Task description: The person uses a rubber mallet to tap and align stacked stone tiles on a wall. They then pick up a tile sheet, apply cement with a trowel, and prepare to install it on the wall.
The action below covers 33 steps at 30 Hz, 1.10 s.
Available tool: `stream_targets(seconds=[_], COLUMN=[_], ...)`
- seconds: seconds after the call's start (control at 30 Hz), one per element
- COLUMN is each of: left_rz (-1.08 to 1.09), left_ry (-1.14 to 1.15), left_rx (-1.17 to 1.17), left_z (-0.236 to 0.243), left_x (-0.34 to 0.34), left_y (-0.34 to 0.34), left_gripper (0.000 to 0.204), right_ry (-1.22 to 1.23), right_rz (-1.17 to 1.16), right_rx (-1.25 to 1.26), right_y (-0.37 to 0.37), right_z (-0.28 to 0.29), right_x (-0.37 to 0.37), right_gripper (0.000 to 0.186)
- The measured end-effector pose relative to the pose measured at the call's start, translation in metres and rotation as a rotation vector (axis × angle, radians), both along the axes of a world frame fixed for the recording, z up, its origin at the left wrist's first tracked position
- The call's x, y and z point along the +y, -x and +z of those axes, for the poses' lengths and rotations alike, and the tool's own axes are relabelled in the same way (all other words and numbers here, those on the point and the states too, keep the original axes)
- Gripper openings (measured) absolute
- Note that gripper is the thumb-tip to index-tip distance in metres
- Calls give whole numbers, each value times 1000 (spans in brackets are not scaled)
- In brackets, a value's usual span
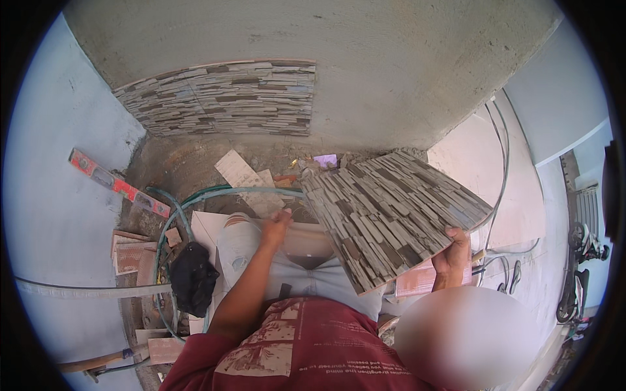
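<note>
My right hand grips the lower right edge of a large tile with a grey and brown stacked-stone pattern, thumb on its face. The tile is held tilted above my lap and reaches over the ground beyond it. Apart from its left edge, my left hand hovers above my knees with the fingers drawn together; whatever they pinch is too small to make out. On the grey wall ahead, matching stone-pattern tiles cover a low strip at the left.
A red spirit level leans against the left wall. Green hose curves over rubble and tile pieces. A black cloth bundle lies by my left leg, a hammer at lower left. Cables run along the right.
</note>
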<state>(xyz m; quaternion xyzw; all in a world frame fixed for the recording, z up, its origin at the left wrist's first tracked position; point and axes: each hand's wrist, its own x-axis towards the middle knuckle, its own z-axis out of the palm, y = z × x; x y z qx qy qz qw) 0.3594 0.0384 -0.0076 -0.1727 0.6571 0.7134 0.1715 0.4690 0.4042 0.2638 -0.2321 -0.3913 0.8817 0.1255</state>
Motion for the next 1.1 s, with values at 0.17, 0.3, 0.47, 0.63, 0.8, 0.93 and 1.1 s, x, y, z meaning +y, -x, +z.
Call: stream_targets(seconds=[0.17, 0.3, 0.47, 0.63, 0.8, 0.93, 1.1], left_rz=[-378, -671, -606, -381, -140, -259, -205], left_ry=[144, -25, 204, 116, 67, 88, 148], left_rx=[-138, -358, -114, 86, 423, 542, 564], left_z=[31, 27, 44, 92, 143, 147, 126], left_x=[18, 24, 27, 25, 35, 27, 5], left_y=[23, 6, -21, -20, -5, 2, 5], left_gripper=[51, 62, 55, 46, 32, 24, 23], right_ry=[-88, 14, -49, -300, -219, -302, -368], right_rz=[-95, -85, -171, -161, -253, -384, -338], right_rx=[-25, -61, -145, -112, -86, -15, 84], right_y=[-72, -105, -131, -142, -67, -46, -31], right_z=[6, -38, -75, -103, -11, -21, -4], right_x=[-6, 17, 36, 67, 49, 66, 52], right_gripper=[67, 69, 67, 59, 49, 46, 48])
